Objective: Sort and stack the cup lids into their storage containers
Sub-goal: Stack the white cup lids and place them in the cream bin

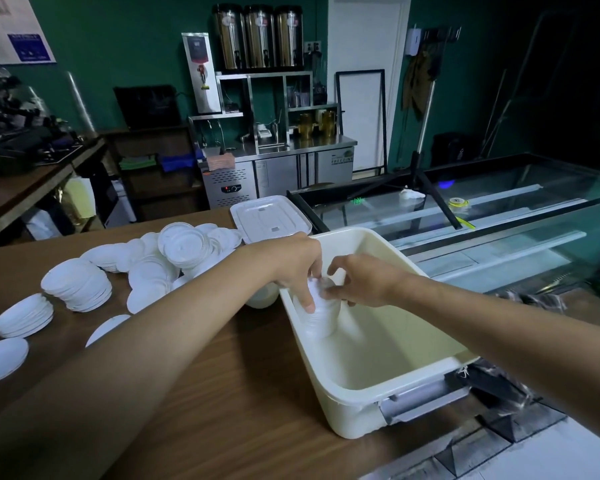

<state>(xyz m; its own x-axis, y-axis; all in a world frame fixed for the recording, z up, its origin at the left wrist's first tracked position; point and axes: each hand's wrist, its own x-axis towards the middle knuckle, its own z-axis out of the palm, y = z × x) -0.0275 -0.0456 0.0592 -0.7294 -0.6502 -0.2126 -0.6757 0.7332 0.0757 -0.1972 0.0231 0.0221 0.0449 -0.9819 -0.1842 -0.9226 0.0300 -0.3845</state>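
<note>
Gripping a stack of lids (321, 320) from both sides, you are holding it low inside the cream bin (347, 410), close against its left wall. Your left hand (297, 268) is curling its fingers over the stack's top and left side, while your right hand (361, 280) is pinching the top from the right; the two hands are nearly touching. Loose lids (184, 247) are lying in piles on the tabletop (222, 393) to your left, and a flat bin cover (269, 216) is sitting just beyond the bin.
</note>
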